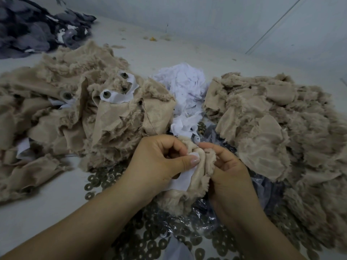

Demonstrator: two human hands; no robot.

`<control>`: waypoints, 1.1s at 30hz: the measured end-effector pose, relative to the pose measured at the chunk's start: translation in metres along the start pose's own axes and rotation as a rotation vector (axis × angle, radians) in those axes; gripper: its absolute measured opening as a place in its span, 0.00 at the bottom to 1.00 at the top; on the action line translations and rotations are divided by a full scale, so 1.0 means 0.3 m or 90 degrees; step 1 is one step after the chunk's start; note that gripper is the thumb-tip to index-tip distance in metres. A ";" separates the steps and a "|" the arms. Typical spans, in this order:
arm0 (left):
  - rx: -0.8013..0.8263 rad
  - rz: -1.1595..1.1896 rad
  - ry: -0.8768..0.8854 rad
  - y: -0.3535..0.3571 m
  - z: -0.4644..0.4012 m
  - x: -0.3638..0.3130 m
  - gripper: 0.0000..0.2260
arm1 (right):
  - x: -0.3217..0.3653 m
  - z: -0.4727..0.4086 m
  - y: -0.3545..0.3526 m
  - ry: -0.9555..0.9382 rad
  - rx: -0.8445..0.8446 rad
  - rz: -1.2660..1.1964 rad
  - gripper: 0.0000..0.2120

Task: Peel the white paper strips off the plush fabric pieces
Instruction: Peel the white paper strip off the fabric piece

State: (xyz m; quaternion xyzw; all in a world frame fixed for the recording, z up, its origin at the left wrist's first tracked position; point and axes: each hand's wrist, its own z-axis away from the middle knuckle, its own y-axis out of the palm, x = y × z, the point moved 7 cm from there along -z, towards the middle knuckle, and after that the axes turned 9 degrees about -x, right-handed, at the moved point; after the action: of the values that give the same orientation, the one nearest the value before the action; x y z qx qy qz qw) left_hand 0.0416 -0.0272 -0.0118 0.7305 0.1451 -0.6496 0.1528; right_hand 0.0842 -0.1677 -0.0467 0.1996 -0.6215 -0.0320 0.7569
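Note:
I hold a beige plush fabric piece (199,177) between both hands at the centre bottom. My left hand (159,160) pinches a white paper strip (183,180) stuck to the piece, thumb pressed on its top end. My right hand (228,169) grips the fuzzy right edge of the same piece. A pile of beige plush pieces (78,109) with white strips and dark eyes lies to the left. Another beige pile (277,124), showing no white strips, lies to the right.
A heap of torn white paper strips (185,89) sits behind my hands. Several round metal washers (105,181) and a clear plastic bag (197,220) lie on the white table (47,212). Dark grey fabric (33,29) is heaped at the far left.

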 end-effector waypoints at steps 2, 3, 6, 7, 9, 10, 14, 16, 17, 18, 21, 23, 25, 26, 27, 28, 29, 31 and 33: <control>-0.003 0.000 0.004 0.001 -0.002 0.003 0.12 | 0.013 0.005 0.001 -0.032 -0.003 0.031 0.14; -0.004 0.003 0.003 0.000 -0.002 0.005 0.12 | 0.023 0.008 0.003 -0.061 -0.002 0.056 0.15; -0.004 0.009 -0.002 -0.005 -0.001 0.013 0.13 | 0.057 0.023 0.006 -0.151 -0.009 0.124 0.19; -0.002 0.009 -0.003 -0.006 -0.001 0.014 0.13 | 0.064 0.026 0.006 -0.167 -0.010 0.135 0.21; 0.000 0.012 -0.006 -0.005 -0.003 0.016 0.13 | 0.075 0.031 0.012 -0.180 -0.003 0.141 0.21; 0.001 0.013 -0.006 -0.005 -0.004 0.016 0.13 | 0.079 0.034 0.017 -0.182 0.004 0.139 0.19; 0.003 0.014 -0.002 -0.006 -0.005 0.018 0.13 | 0.088 0.036 0.022 -0.205 0.005 0.139 0.11; 0.003 0.008 0.006 -0.008 -0.001 0.016 0.12 | 0.083 0.034 0.014 -0.205 -0.013 0.142 0.09; -0.001 0.008 0.009 -0.008 0.001 0.015 0.12 | 0.076 0.031 0.008 -0.191 -0.023 0.134 0.06; -0.006 0.010 0.011 -0.009 0.003 0.013 0.12 | 0.071 0.031 0.006 -0.172 -0.035 0.126 0.04; -0.015 0.014 0.013 -0.006 0.001 0.008 0.11 | 0.060 0.026 -0.010 -0.157 -0.062 0.142 0.09; -0.011 0.022 0.011 -0.002 0.001 0.006 0.10 | 0.060 0.025 -0.008 -0.145 -0.056 0.131 0.08; -0.014 0.034 0.014 -0.002 0.002 0.003 0.08 | 0.051 0.022 -0.003 -0.113 -0.042 0.096 0.08; -0.018 0.037 0.019 -0.004 0.002 0.003 0.06 | 0.047 0.021 0.000 -0.095 -0.040 0.082 0.06; -0.023 0.040 0.027 -0.007 0.002 0.001 0.04 | 0.040 0.016 -0.004 -0.083 -0.040 0.075 0.04; -0.025 0.042 0.034 -0.011 0.003 -0.002 0.03 | 0.037 0.013 -0.006 -0.073 -0.047 0.071 0.03; -0.021 0.043 0.040 -0.013 0.005 -0.006 0.03 | 0.034 0.011 -0.013 -0.070 -0.055 0.070 0.03; 0.017 0.045 0.057 -0.005 0.010 -0.018 0.03 | 0.035 0.009 -0.021 -0.069 -0.063 0.065 0.02; 0.073 0.047 0.083 0.014 0.019 -0.042 0.04 | 0.045 0.015 -0.019 -0.079 -0.058 0.063 0.06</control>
State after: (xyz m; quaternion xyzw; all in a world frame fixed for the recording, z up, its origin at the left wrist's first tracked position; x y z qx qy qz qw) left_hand 0.0369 -0.0337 0.0001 0.7834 0.0900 -0.6021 0.1249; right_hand 0.0841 -0.1783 -0.0355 0.1317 -0.6740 -0.0352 0.7261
